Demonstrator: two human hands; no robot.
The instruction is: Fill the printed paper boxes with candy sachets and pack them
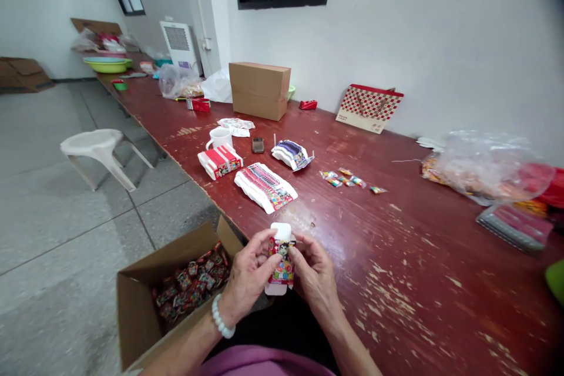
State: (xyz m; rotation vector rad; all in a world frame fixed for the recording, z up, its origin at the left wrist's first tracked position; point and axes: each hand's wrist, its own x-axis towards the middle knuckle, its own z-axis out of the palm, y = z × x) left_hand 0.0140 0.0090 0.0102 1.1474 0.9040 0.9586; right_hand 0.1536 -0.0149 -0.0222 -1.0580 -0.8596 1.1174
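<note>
Between my two hands is a small printed carton (282, 267), red with a cartoon figure, its white end flaps standing out at top and bottom. My left hand (252, 267) grips its left side, thumb across the front. On the other edge my right hand (315, 270) pinches it, thumb near the upper corner. Just beyond them on the table lies a fanned row of flat red cartons (267, 186). Behind that row sits a bundle of purple cartons (291, 154). Several small wrapped candies (346, 178) lie to the right.
A cardboard box (132, 311) of small wrapped pieces stands open at my left, below the table edge. On the red table (396, 282) are a white mug (220, 138), a red-and-white bundle (220, 161), a closed brown box (259, 91) and a plastic bag (489, 164). A white stool (94, 145) stands on the floor.
</note>
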